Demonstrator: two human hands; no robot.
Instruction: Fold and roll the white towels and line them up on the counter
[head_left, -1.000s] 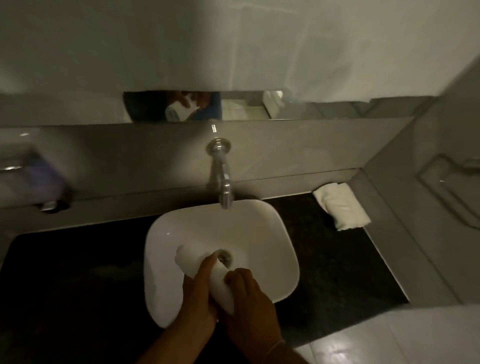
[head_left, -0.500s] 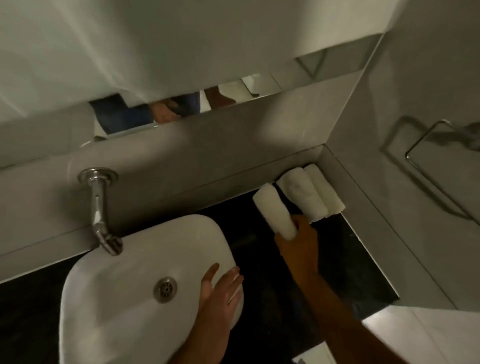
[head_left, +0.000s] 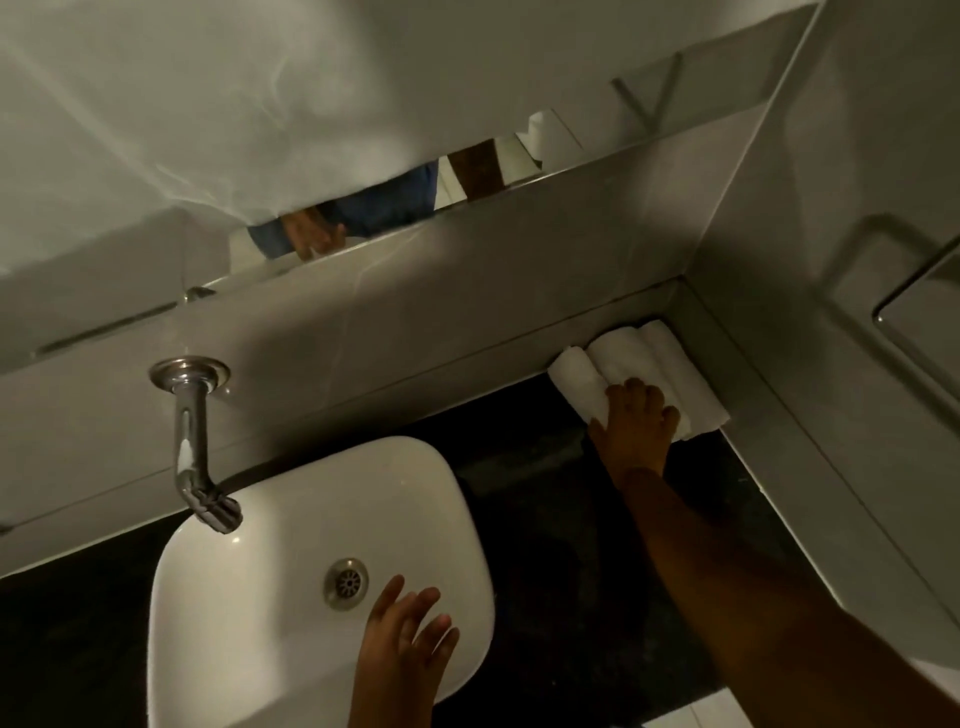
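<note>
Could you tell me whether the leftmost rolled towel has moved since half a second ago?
Yes. The leftmost rolled towel now lies against its neighbour and the back wall; earlier it stood apart, nearer the sink. The right hand rests on it.

The rolled towels (head_left: 623, 364) are soft white cloth with a matt, slightly nubby look. The surface (head_left: 545, 493) is dark, speckled stone with a dull finish. The basin (head_left: 249, 597) is glossy white ceramic, the tap (head_left: 189, 441) and drain (head_left: 347, 583) polished metal, the wall tiles (head_left: 415, 322) smooth grey with a faint sheen
</note>
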